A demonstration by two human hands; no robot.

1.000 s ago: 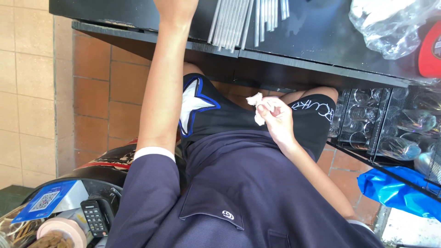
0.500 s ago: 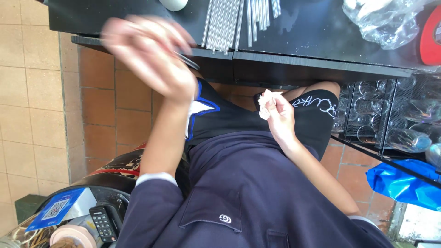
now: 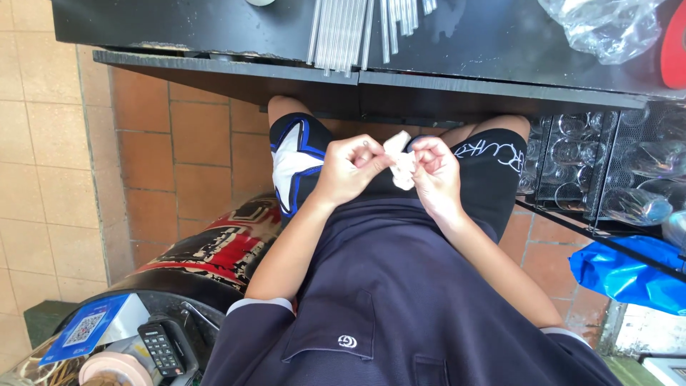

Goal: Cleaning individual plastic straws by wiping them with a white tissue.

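Observation:
I look down at my lap, seated at a black counter [image 3: 214, 43]. My left hand [image 3: 350, 168] and my right hand [image 3: 436, 171] meet over my thighs. Both pinch a small crumpled white piece of tissue [image 3: 401, 161] between their fingertips. The tissue sits between the two hands, partly covered by the fingers. I wear a dark navy shirt and black shorts with a white star on the left leg. A bundle of clear drinking straws [image 3: 343, 32] lies on the counter above my hands.
A wire rack of upturned glasses [image 3: 586, 154] stands under the counter at right, with a blue plastic bag [image 3: 629, 275] below it. A crumpled clear bag [image 3: 607, 25] lies on the counter. At lower left are a black calculator [image 3: 163, 348], a blue card [image 3: 89, 329] and a painted drum [image 3: 214, 246].
My left hand came down from the counter, swept across in a blur, and now meets my right hand at the white tissue. My right hand stayed over my lap.

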